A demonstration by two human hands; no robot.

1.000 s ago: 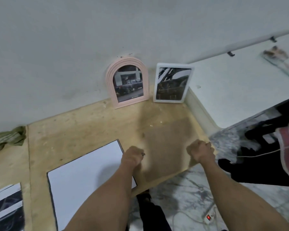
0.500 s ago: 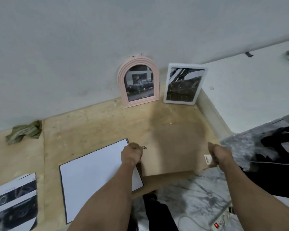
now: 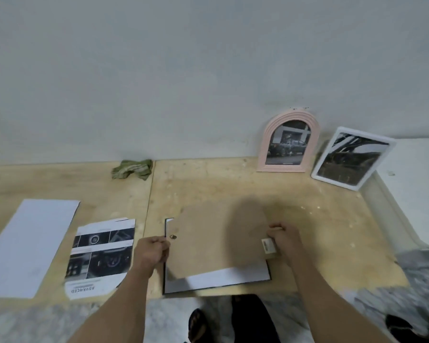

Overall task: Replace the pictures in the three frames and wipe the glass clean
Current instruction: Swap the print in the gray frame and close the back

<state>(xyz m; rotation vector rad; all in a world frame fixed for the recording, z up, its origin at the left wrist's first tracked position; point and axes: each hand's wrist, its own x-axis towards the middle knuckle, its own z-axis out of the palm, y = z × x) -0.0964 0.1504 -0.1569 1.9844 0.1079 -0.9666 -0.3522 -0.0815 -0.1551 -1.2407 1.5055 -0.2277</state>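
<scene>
A brown backing board (image 3: 208, 241) hangs tilted over a black-edged frame (image 3: 218, 280) that lies face down with a white sheet showing in it. My left hand (image 3: 152, 252) grips the board's left edge and my right hand (image 3: 284, 240) grips its right edge by a small label. A pink arched frame (image 3: 289, 142) and a white rectangular frame (image 3: 352, 158) lean on the wall at the back right, each with a dark photo. A printed car picture (image 3: 100, 253) and a blank white sheet (image 3: 30, 243) lie to the left. A green cloth (image 3: 133, 168) sits crumpled by the wall.
The plywood tabletop (image 3: 233, 186) ends at a front edge just under the frame, with marble floor (image 3: 35, 320) below. A white ledge (image 3: 419, 174) borders the right side. A dark shoe (image 3: 196, 325) shows under the table edge.
Both hands have carried the backing board leftward and over the black-edged frame. The view has swung left, bringing the printed picture, blank sheet and cloth further into sight.
</scene>
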